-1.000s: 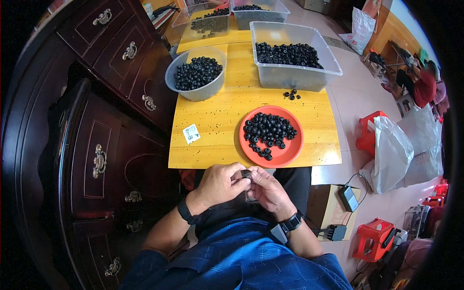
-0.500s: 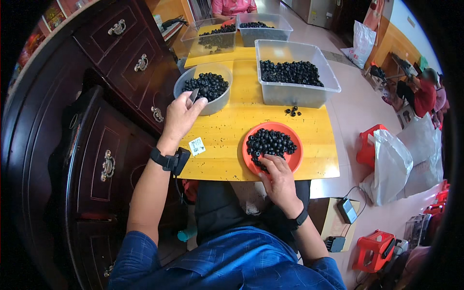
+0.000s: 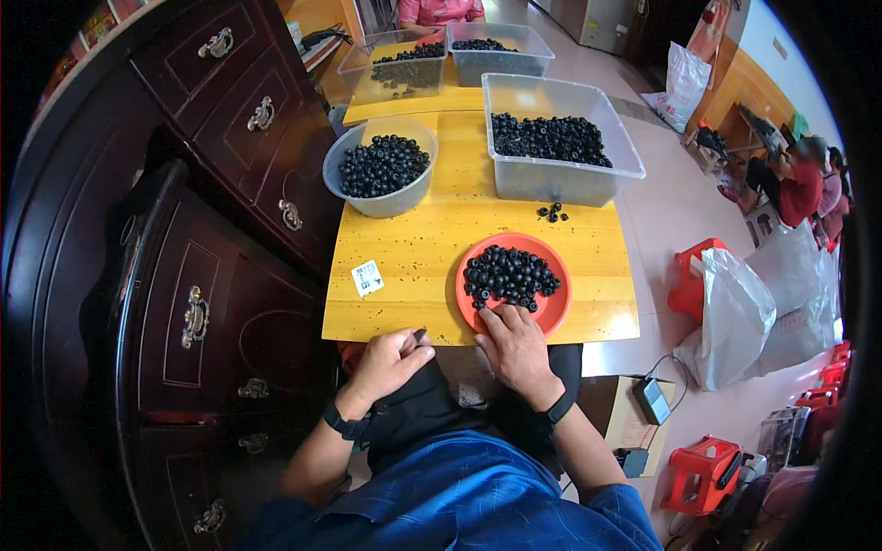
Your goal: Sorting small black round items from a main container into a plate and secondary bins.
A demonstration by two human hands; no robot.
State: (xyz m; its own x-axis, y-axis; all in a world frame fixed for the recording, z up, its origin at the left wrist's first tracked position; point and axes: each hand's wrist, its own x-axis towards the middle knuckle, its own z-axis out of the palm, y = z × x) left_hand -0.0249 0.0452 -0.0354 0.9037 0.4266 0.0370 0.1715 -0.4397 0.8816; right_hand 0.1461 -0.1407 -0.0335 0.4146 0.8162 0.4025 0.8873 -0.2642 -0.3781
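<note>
My left hand is closed around a small dark tool with a narrow, blade-like tip, just off the table's near edge; the rest of it is hidden in my fingers. My right hand reaches over the near rim of a round red plate, its fingers bent and close together beside the pile. Whatever its fingertips hold cannot be made out. On the plate lies a heap of small round black pieces, some showing a hole. More such pieces fill a translucent round bowl at the left.
A large clear bin of black pieces stands behind the plate, with several loose pieces before it. Two more bins sit farther off, near a person in pink. A white label lies on the yellow table. Dark drawers border the left.
My left hand has come back from the round bowl to the table's near edge, keeping the dark tool. My right hand has drawn back from the pile to the plate's near rim.
</note>
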